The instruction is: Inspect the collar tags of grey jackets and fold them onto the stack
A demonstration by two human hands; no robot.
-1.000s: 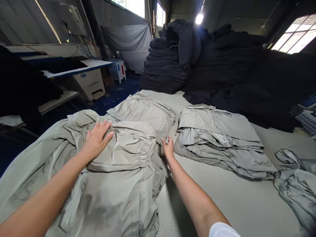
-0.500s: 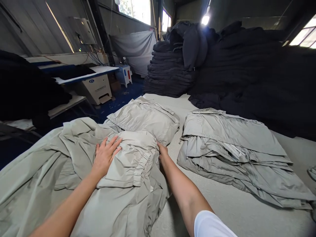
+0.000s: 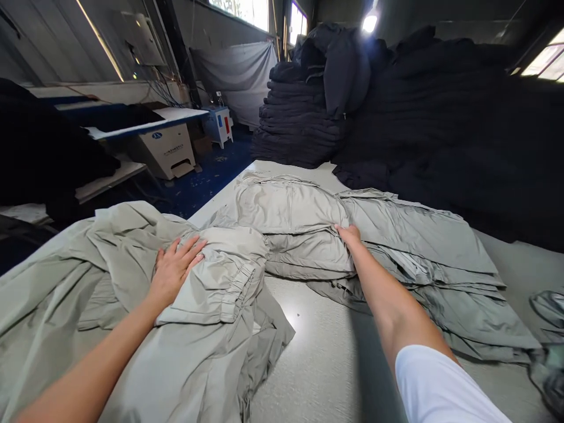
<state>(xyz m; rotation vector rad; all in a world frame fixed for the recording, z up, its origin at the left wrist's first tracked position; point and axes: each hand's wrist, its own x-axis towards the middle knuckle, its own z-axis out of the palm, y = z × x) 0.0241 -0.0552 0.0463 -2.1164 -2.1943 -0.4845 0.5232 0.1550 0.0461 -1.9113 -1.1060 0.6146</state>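
My left hand (image 3: 176, 270) lies with spread fingers on a pale grey-green garment (image 3: 215, 264) that has a gathered elastic edge. Its loose folds spread over the left part of the table. My right hand (image 3: 348, 235) grips the right edge of a folded grey garment (image 3: 295, 208), its fingertips partly hidden in the cloth. That folded garment lies behind the first one and touches a folded grey stack (image 3: 423, 235) on the right.
Tall piles of dark garments (image 3: 299, 117) stand at the back and right of the pale table (image 3: 308, 346). At the far left are dark cloth (image 3: 44, 141), a blue-edged work table (image 3: 150, 130) and a small cabinet (image 3: 219, 125). Dark tangled items (image 3: 550, 311) lie at the right edge.
My right hand has moved right and slightly up, and the folded garment behind has shifted right against the right stack. My left hand stays on the near garment. The view has shifted slightly.
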